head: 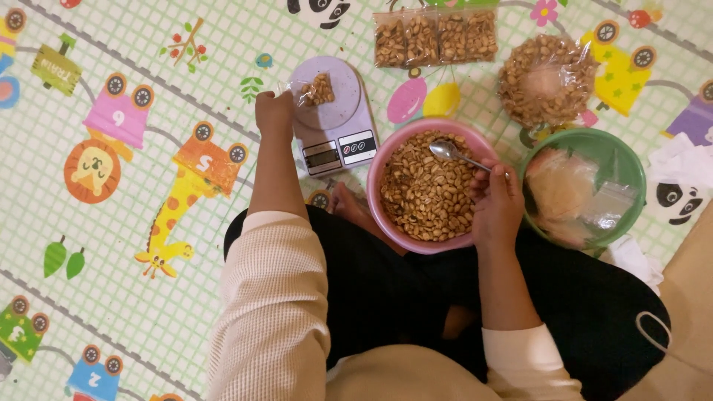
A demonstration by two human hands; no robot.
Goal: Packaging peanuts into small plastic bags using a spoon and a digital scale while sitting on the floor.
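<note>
My left hand (274, 113) holds a small clear plastic bag (318, 90) partly filled with peanuts, resting on the round pan of a small kitchen scale (334, 141). In my right hand (496, 206) is a metal spoon (450, 152), its bowl over a pink bowl (379, 174) full of peanuts. The pink bowl sits in front of my crossed legs.
A green bowl (622, 152) at right holds empty clear bags. Several filled peanut bags (435, 37) lie in a row at the top, next to a large open bag of peanuts (546, 78). White paper scraps (682, 160) lie at far right. A colourful play mat (148, 223) covers the floor.
</note>
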